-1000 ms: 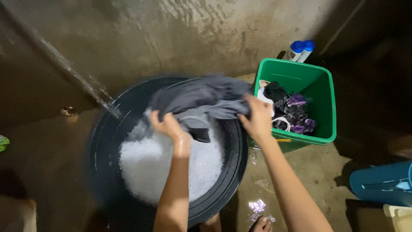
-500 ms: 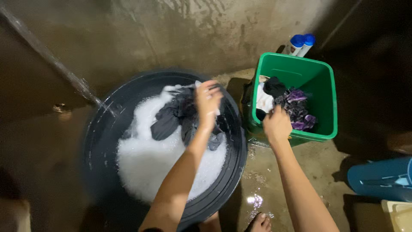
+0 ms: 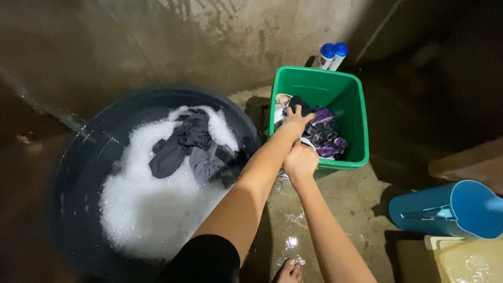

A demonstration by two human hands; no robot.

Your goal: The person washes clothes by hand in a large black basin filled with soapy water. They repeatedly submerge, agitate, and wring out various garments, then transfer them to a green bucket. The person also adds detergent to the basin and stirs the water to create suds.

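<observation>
2 white bottles (image 3: 330, 56) with blue caps stand against the wall behind the green bin (image 3: 352, 99), leaning side by side.

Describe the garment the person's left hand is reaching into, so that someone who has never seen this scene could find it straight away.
Find the green plastic bin standing on the wet floor against the concrete wall, right of the big dark basin full of suds. In it lies a pile of clothes; the left hand rests on the black garment at its top left. It is the darkest piece, beside a purple patterned one.
</observation>
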